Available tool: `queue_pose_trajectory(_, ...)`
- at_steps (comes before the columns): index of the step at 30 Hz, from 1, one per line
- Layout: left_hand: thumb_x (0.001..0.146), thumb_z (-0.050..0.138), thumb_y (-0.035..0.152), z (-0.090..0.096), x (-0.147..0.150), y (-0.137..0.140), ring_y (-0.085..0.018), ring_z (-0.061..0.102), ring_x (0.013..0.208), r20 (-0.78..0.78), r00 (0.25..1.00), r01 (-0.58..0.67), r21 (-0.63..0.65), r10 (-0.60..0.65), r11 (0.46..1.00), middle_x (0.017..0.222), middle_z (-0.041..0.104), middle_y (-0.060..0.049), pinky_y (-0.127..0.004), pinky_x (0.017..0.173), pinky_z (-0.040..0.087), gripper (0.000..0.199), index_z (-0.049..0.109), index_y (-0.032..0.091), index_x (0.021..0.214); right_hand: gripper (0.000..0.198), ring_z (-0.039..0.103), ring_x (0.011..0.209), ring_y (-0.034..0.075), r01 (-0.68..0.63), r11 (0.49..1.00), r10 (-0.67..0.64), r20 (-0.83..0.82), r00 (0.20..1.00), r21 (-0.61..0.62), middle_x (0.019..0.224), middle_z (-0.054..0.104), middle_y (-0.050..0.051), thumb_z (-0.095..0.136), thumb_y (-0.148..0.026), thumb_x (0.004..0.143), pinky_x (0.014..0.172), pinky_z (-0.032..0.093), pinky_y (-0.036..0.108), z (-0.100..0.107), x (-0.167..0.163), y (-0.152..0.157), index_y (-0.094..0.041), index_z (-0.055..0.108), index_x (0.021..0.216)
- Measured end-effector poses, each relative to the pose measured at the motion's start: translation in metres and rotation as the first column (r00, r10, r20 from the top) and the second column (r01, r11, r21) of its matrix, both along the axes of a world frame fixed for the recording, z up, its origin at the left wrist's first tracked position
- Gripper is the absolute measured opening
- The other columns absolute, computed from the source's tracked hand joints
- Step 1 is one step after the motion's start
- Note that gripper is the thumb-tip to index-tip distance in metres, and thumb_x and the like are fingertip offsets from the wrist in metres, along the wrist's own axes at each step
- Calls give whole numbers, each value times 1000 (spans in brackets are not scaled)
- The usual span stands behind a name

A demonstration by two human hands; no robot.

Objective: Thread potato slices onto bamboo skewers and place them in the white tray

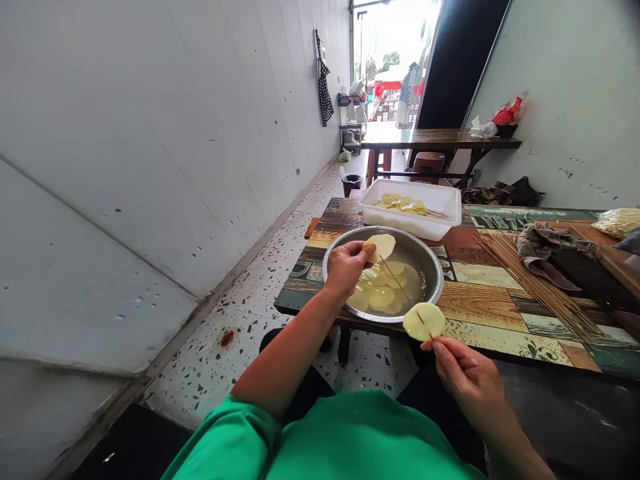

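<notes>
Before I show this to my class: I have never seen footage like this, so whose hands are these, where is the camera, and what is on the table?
There is no machine here. The one picture comes from a camera worn on a person's head, looking forward and down at their own two bare hands.

The left hand pinches a pale potato slice over a metal bowl holding more slices in water. The right hand holds a thin wooden skewer with another slice already threaded on it; the skewer's tip points toward the slice in the left hand.

On the patterned table, behind the bowl, stands a white tray with more slices in it. To the right lie a bundle of loose skewers and a crumpled cloth.
</notes>
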State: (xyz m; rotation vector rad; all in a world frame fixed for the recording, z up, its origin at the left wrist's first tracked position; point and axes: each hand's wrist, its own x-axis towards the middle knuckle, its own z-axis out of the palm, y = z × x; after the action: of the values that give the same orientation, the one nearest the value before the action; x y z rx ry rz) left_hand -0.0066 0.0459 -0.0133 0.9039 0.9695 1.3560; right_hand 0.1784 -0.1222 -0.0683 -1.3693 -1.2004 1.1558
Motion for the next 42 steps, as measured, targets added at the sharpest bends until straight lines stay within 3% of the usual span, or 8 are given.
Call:
queue_pose_trajectory(5, 65, 80, 20, 8, -5, 1, -5, 52, 49, 141, 986, 109, -176, -85, 978, 61, 62, 0, -20, 51, 45, 21, 63, 10, 70, 33, 48, 53, 14, -8, 978, -63, 331, 941, 207, 63, 56, 3, 56, -45, 88, 51, 38, 25, -3, 4, 3, -16, 71, 85)
queue_pose_trajectory(11, 75, 69, 9, 17, -15, 3, -8, 56, 55, 318, 920, 328, -300, -231, 896, 69, 64, -3, -19, 50, 44, 10, 61, 11, 80, 36, 37, 46, 10, -79, 995, 73, 78, 994, 69, 54, 43, -2, 59, -50, 85, 42, 29, 22, -8, 18, 14, -16, 71, 85)
queue_pose_trajectory(16, 78, 63, 5, 20, -16, 2, -8, 57, 56, 319, 912, 368, -353, -259, 860, 71, 64, -5, -19, 49, 43, 10, 62, 11, 86, 34, 37, 51, 10, -51, 998, 52, -6, 999, 44, 59, 44, -1, 64, -49, 82, 44, 29, 23, -25, 27, 20, -16, 72, 83)
queue_pose_trajectory(25, 77, 64, 6, 26, -16, 2, -7, 55, 54, 209, 898, 434, -268, -388, 860, 67, 63, -6, -18, 49, 42, 3, 64, 7, 79, 40, 14, 40, 5, -183, 977, 140, -329, 934, -105, 47, 19, -11, 64, -55, 81, 38, 15, 21, -25, 28, 20, -15, 68, 81)
queue_pose_trajectory(28, 76, 67, 9, 28, -17, 2, -7, 55, 51, 165, 915, 398, -218, -368, 891, 66, 63, -5, -18, 48, 41, 4, 65, 8, 78, 37, 32, 44, 9, -23, 1000, 22, -59, 998, -8, 49, 37, -5, 67, -53, 78, 41, 25, 23, -14, 22, 19, -16, 70, 77)
queue_pose_trajectory(31, 72, 71, 10, 31, -15, 0, -8, 57, 52, 142, 906, 421, -221, -399, 880, 67, 64, -5, -20, 49, 43, 6, 66, 8, 75, 34, 48, 59, 15, 96, 985, -117, 148, 982, 144, 62, 54, 3, 72, -51, 72, 51, 36, 25, -8, 16, 15, -18, 70, 71)
queue_pose_trajectory(37, 71, 72, 16, 24, -7, -8, -6, 53, 54, -94, 986, 138, -1, -138, 990, 68, 66, -1, -18, 51, 42, 8, 73, 12, 77, 37, 17, 44, 7, -178, 977, 143, -254, 957, -119, 51, 21, -9, 57, -53, 88, 42, 14, 23, -10, 18, 5, -17, 65, 87)
queue_pose_trajectory(42, 68, 75, 21, 25, -8, -12, -7, 53, 55, -137, 968, 217, 37, -211, 975, 69, 67, -3, -19, 51, 43, 11, 75, 13, 75, 37, 16, 45, 6, -186, 975, 142, -306, 941, -120, 51, 21, -10, 62, -53, 85, 43, 12, 23, -11, 15, 7, -16, 61, 82)
